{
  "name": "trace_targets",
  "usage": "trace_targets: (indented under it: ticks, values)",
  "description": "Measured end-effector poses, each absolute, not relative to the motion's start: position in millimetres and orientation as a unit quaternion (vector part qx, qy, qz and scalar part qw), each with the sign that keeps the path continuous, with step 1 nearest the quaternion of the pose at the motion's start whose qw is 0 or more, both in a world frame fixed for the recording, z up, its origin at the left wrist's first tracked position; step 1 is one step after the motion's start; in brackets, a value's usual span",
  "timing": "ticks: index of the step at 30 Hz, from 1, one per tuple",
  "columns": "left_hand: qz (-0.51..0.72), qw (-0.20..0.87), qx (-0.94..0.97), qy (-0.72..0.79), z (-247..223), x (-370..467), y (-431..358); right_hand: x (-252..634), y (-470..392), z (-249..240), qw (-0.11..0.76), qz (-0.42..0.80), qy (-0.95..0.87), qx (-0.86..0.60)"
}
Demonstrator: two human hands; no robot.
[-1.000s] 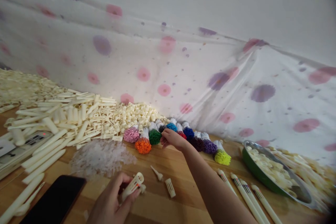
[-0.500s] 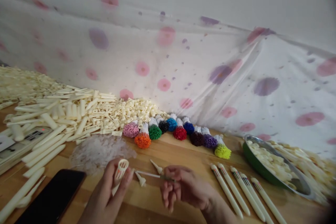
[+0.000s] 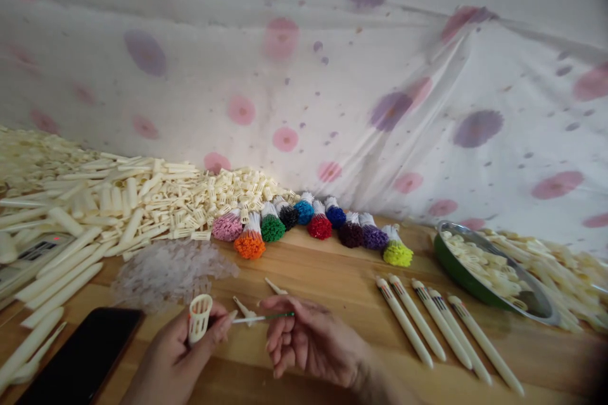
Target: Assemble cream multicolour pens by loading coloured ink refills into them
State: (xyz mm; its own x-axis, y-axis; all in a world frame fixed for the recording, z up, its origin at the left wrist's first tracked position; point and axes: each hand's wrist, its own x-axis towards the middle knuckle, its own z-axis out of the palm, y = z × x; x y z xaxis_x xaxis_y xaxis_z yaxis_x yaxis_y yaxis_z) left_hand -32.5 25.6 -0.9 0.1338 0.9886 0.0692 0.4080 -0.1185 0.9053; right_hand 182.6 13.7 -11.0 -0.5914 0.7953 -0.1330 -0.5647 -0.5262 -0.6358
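Note:
My left hand (image 3: 178,354) is closed around a cream slotted pen sleeve (image 3: 200,319), whose wide open end tilts up. A bit of orange shows at its left edge. A thin white pen refill (image 3: 254,319) with a green end spans the gap between my hands. The green end lies at the fingertips of my right hand (image 3: 316,342), whose other fingers are loosely curled. The refill's other end meets my left thumb tip. Behind it on the table are two small cream pointed pieces, one (image 3: 243,309) near the refill and another (image 3: 275,286) farther back, partly hidden by my right hand.
Bundles of coloured refills, such as an orange one (image 3: 249,243), line the back. Cream pen parts (image 3: 156,196) are heaped left, beside clear plastic pieces (image 3: 166,272) and a black phone (image 3: 85,354). Several multicolour pens (image 3: 408,323) and a green-sided bowl (image 3: 456,278) stand right.
The view has shifted slightly. My right hand has come closer to my left with the refill, whose free end now reaches my left thumb. The sleeve has turned more upright.

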Motion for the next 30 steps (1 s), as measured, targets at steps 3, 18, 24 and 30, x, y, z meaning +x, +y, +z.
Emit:
trace_targets:
  ticks: [3, 18, 24, 30]
  values:
    - [0.372, 0.380, 0.647, 0.547, -3, -32, 26, 175, 12, -14, 0.441, 0.834, -0.237, -0.231]
    - [0.364, 0.406, 0.683, 0.486, -17, -19, 11, 212, 16, 29, 0.563, 0.733, -0.280, -0.259]
    - [0.332, 0.396, 0.715, 0.470, -22, -24, 16, 197, 9, 24, 0.549, 0.719, -0.330, -0.268]
    - [0.275, 0.406, 0.744, 0.453, -20, -27, 16, 191, 12, 14, 0.536, 0.739, -0.310, -0.265]
